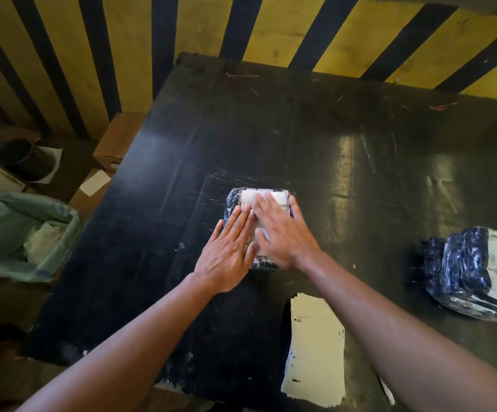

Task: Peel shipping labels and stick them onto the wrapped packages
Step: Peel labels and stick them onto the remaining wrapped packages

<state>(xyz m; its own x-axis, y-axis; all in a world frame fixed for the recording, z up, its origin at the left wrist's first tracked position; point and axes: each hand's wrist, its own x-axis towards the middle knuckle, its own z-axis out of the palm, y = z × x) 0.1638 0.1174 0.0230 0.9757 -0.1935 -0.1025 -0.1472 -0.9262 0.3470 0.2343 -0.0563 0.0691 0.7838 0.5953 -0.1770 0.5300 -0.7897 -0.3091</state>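
Pale label sheets [315, 349] near the bench [152, 263] edge, ready for peeling. Beyond, left hand [226, 257] and right hand [283, 236] flat, fingers straight, pressing a label [263, 196] onto the black-wrapped package [232, 200], likely smoothing it down.

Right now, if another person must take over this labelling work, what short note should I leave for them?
Left hand: flat, fingers straight, pressing the near left part of the wrapped package at the middle of the black table.
Right hand: flat too, pressing the white shipping label onto the same package.
Done: this label is on, being smoothed. A second wrapped package at the right edge already shows a white label.
Left: finish pressing, then set the package aside. The stack of label sheets lies at the near edge for further packages; none are in view.
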